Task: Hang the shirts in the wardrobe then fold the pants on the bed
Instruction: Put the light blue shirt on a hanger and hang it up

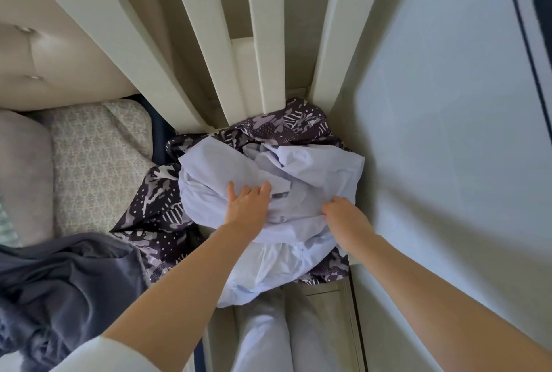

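Observation:
A crumpled light blue shirt (313, 168) lies on top of a dark patterned shirt (286, 126) in a heap on a white chair beside the bed. My left hand (248, 204) lies on the blue shirt with its fingers spread and pressed into the cloth. My right hand (343, 216) grips a fold of the same shirt on its right side, fingers curled into the fabric. The patterned shirt spills out to the left (155, 201) and below the blue one.
The white slatted chair back (209, 43) rises behind the heap. A pale wall or wardrobe panel (448, 132) stands on the right. On the left are the bed with patterned pillows (98, 162), a tufted headboard (59, 58) and a dark grey garment (68, 282).

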A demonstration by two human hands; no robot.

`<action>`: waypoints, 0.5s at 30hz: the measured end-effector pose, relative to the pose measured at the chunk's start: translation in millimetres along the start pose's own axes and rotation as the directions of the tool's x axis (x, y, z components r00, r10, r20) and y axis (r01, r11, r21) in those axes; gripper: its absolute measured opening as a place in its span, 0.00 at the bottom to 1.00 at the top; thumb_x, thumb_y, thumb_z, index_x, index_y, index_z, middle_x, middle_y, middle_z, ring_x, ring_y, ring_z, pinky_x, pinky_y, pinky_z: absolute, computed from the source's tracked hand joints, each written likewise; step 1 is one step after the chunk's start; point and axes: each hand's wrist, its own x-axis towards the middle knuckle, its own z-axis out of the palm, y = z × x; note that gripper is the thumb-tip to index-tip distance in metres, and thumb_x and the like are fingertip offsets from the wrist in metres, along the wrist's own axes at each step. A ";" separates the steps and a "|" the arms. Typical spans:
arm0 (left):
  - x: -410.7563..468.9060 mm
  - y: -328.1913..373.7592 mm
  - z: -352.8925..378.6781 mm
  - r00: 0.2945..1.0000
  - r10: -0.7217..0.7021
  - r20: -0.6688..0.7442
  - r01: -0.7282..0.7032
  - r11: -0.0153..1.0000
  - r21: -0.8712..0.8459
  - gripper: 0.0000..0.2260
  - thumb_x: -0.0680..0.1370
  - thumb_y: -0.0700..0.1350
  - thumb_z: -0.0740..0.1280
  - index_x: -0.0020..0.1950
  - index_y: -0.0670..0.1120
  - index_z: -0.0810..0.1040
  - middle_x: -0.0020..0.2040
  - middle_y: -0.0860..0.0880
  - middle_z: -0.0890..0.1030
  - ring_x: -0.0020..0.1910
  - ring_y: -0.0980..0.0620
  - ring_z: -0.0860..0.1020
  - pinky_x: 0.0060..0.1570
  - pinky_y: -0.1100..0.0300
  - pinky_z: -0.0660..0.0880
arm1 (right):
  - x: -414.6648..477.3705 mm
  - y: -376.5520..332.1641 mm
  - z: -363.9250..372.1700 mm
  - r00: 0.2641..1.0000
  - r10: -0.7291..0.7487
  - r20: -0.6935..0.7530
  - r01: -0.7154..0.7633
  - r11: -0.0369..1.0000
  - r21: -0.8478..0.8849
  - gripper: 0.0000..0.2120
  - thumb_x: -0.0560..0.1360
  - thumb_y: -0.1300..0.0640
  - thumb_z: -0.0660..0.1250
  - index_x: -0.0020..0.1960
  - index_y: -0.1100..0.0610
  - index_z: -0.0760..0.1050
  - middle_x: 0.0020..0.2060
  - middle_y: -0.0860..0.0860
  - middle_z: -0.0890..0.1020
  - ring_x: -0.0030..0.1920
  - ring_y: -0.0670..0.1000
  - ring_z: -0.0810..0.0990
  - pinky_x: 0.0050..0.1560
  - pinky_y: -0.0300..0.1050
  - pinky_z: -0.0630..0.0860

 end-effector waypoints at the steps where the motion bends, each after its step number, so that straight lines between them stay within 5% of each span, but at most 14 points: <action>1: -2.0 -1.7 -1.2 1.000 -0.008 0.015 0.008 1.000 0.000 0.15 0.79 0.42 0.62 0.65 0.49 0.67 0.55 0.50 0.79 0.61 0.45 0.72 0.73 0.37 0.48 | -1.2 -1.8 0.5 0.999 -0.001 -0.039 0.003 0.998 0.067 0.06 0.77 0.62 0.65 0.52 0.59 0.70 0.47 0.54 0.71 0.52 0.56 0.73 0.46 0.48 0.71; 5: -11.9 -12.1 -8.3 0.995 -0.001 0.096 -0.004 0.999 0.046 0.11 0.81 0.44 0.58 0.62 0.50 0.74 0.57 0.50 0.76 0.64 0.46 0.69 0.73 0.39 0.50 | -9.2 -10.1 -3.8 0.955 0.095 -0.281 0.023 0.921 0.390 0.07 0.83 0.58 0.55 0.49 0.59 0.69 0.37 0.53 0.76 0.36 0.52 0.74 0.34 0.44 0.68; 9: -26.6 -19.9 -29.5 0.986 -0.139 -0.097 0.090 0.914 -0.396 0.08 0.82 0.45 0.60 0.54 0.44 0.77 0.54 0.48 0.75 0.55 0.45 0.73 0.71 0.44 0.58 | -20.2 -22.1 -29.3 0.869 0.219 -0.443 0.127 0.768 0.628 0.07 0.82 0.59 0.57 0.52 0.61 0.72 0.35 0.51 0.76 0.33 0.50 0.73 0.33 0.42 0.66; 13: -48.3 -20.7 -76.9 0.955 -0.260 -0.144 0.091 0.717 -0.691 0.05 0.82 0.44 0.61 0.50 0.44 0.74 0.45 0.46 0.77 0.45 0.43 0.74 0.53 0.50 0.70 | -33.5 -38.5 -73.1 0.821 0.267 -0.505 0.228 0.658 0.718 0.06 0.81 0.60 0.59 0.53 0.61 0.73 0.38 0.49 0.76 0.36 0.47 0.74 0.37 0.37 0.70; 15: -62.9 -18.8 -101.3 0.944 -0.277 -0.180 0.056 0.671 -0.740 0.05 0.82 0.43 0.61 0.46 0.47 0.71 0.40 0.48 0.75 0.42 0.44 0.73 0.43 0.54 0.66 | -43.1 -47.2 -96.5 0.793 0.268 -0.547 0.286 0.629 0.723 0.06 0.81 0.60 0.59 0.53 0.61 0.74 0.37 0.46 0.77 0.38 0.49 0.76 0.43 0.44 0.75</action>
